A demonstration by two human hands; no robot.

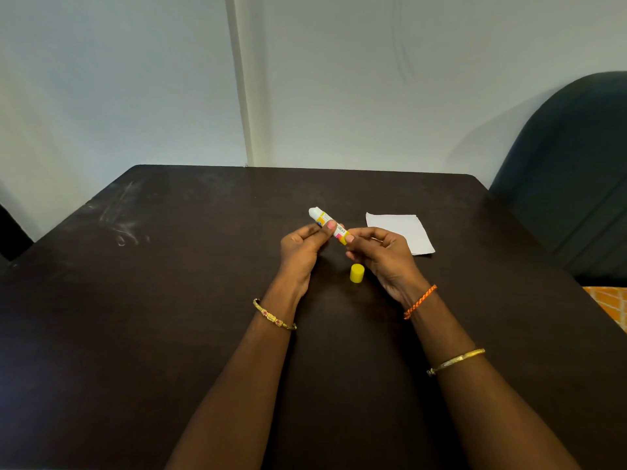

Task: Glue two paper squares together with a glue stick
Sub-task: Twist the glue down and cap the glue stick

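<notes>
Both hands hold an uncapped glue stick (326,222) above the middle of the dark table (169,300). It is white and yellow, and its white glue tip points up and to the left. My left hand (303,247) pinches the barrel near its middle. My right hand (381,254) grips the yellow base end. The yellow cap (357,273) stands on the table just below and between the hands. White paper (403,232) lies flat on the table behind my right hand, which partly covers it; I cannot tell whether it is one sheet or two stacked.
A dark padded chair (570,184) stands at the table's right side. An orange patterned cloth (610,300) shows by the right edge. A pale wall (135,79) rises right behind the table's far edge.
</notes>
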